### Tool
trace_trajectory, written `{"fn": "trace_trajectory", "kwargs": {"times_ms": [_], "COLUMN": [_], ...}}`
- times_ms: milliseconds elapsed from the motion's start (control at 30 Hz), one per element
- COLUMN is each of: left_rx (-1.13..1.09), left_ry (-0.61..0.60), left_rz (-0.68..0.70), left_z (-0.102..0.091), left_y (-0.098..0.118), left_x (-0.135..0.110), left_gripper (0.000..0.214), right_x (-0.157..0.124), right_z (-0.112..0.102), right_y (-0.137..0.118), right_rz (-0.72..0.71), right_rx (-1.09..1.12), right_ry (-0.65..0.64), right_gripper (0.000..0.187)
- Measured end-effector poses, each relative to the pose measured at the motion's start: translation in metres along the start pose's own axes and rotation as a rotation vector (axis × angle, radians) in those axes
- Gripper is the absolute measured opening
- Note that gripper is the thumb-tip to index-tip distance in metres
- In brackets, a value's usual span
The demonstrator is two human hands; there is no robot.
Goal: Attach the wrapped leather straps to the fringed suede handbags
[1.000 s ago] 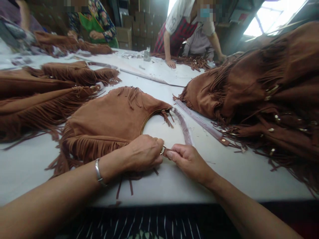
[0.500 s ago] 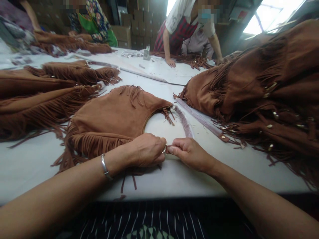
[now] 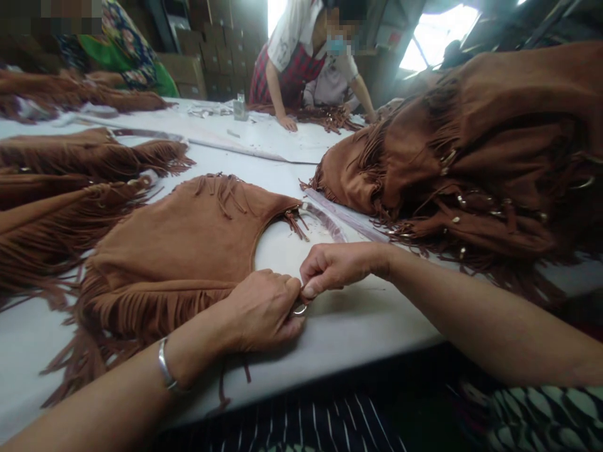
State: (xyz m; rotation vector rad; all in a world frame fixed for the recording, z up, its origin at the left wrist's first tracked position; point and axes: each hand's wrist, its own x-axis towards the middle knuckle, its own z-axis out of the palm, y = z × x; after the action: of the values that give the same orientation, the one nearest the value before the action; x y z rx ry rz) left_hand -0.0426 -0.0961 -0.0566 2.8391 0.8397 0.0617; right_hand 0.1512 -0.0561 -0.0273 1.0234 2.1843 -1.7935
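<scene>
A brown suede bag [image 3: 179, 238] with long fringe lies flat on the table before me, its curved opening facing right. My left hand [image 3: 266, 311] is closed around the bag's near corner, where a metal ring [image 3: 300, 309] shows under the fingers. Against it, my right hand [image 3: 336, 267] is closed in a pinch by the ring, gripping the end of the bag's strap. The plastic-wrapped strap [image 3: 325, 221] curves from the far corner of the bag and passes behind my right hand. The pinched end itself is mostly hidden by my fingers.
A tall heap of fringed brown bags [image 3: 424, 163] rises on the right, beside another wrapped strap [image 3: 348, 216]. More bags [image 3: 56, 213] lie left. Across the white table [image 3: 230, 172], a person in a checked apron [image 3: 287, 75] leans over, near a small clear bottle [image 3: 240, 108].
My right hand has turned over and come in from above, tight against my left hand at the ring. The camera view has shifted and tilted, moving the surroundings leftward.
</scene>
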Motion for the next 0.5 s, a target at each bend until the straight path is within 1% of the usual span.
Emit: {"fn": "trace_trajectory", "kwargs": {"times_ms": [67, 167, 267, 367, 433, 500], "left_rx": [-0.040, -0.127, -0.173, -0.192, -0.183, -0.157], "left_ry": [0.001, -0.010, -0.033, -0.049, -0.037, -0.018], "left_rz": [-0.009, 0.025, -0.005, -0.014, -0.010, -0.004], "left_z": [-0.001, -0.005, -0.006, -0.004, 0.000, 0.003], "left_y": [-0.001, -0.004, -0.009, -0.013, -0.012, -0.007], "left_x": [-0.002, -0.004, -0.003, -0.002, -0.004, -0.008], "left_gripper": [0.022, 0.025, 0.025, 0.024, 0.020, 0.017], "right_x": [-0.003, -0.006, -0.008, -0.006, -0.004, -0.002], "right_z": [0.001, 0.002, -0.002, -0.008, -0.008, 0.000], "right_y": [0.001, 0.002, 0.002, 0.006, 0.010, 0.011], "right_rz": [0.004, 0.014, 0.027, 0.011, 0.004, 0.005], "right_rx": [-0.021, -0.011, 0.033, 0.056, 0.062, 0.053], "right_ry": [0.022, 0.041, 0.017, -0.018, 0.013, 0.058], "right_gripper": [0.023, 0.026, 0.029, 0.036, 0.037, 0.034]}}
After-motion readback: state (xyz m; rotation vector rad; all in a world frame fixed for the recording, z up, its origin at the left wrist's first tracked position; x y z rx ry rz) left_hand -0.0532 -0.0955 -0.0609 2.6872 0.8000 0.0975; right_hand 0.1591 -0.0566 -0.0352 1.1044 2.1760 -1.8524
